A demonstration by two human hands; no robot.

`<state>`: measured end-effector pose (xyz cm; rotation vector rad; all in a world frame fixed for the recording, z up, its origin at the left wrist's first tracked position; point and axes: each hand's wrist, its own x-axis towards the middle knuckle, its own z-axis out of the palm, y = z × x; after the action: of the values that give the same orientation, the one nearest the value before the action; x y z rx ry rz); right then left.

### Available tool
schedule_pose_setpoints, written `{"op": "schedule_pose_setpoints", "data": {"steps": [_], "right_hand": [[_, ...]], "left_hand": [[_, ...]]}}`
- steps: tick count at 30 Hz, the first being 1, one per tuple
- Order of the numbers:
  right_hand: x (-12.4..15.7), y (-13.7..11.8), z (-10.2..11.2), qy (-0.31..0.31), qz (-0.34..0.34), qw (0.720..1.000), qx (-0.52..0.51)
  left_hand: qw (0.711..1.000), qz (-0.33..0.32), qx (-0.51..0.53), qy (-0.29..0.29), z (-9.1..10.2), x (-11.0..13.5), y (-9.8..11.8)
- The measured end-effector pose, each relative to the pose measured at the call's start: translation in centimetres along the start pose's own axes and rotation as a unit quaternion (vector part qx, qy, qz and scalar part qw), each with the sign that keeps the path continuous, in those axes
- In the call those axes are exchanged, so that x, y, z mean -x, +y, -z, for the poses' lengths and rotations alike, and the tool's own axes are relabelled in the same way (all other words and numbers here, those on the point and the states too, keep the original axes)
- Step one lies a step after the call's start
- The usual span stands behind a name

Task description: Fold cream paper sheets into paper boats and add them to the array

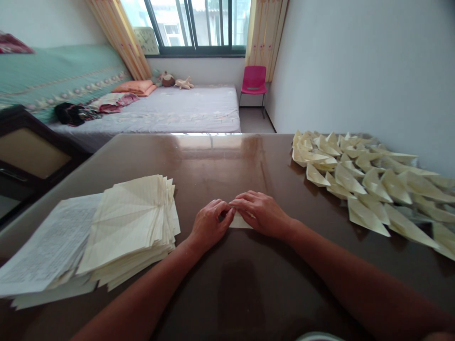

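A small folded piece of pale paper lies on the brown table, mostly covered by my hands. My left hand pinches its left end with curled fingers. My right hand presses down on its right part, fingers together and bent over it. A stack of creased pale square sheets sits to the left of my left hand. A heap of several folded paper boats lies on the right side of the table.
Printed sheets lie under the stack at the table's left edge. Beyond the table are a bed, a pink chair, a window and curtains. A white wall runs along the right.
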<state>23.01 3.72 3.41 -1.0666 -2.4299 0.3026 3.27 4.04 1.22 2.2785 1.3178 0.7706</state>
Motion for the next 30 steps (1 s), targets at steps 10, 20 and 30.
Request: {"op": "schedule_pose_setpoints", "data": {"steps": [10, 20, 30], "right_hand": [[-0.6, 2.7, 0.3, 0.209, -0.134, 0.902, -0.353], [-0.1, 5.5, -0.2, 0.148, -0.202, 0.829, -0.501], [0.2, 6.1, -0.3, 0.054, -0.163, 0.888, -0.426]], "left_hand": [[0.968, -0.052, 0.108, 0.221, 1.6, -0.2, -0.4], [0.985, 0.054, 0.088, 0.137, 0.2, -0.9, -3.0], [0.995, -0.054, 0.042, 0.069, 0.7, -0.5, -2.9]]}}
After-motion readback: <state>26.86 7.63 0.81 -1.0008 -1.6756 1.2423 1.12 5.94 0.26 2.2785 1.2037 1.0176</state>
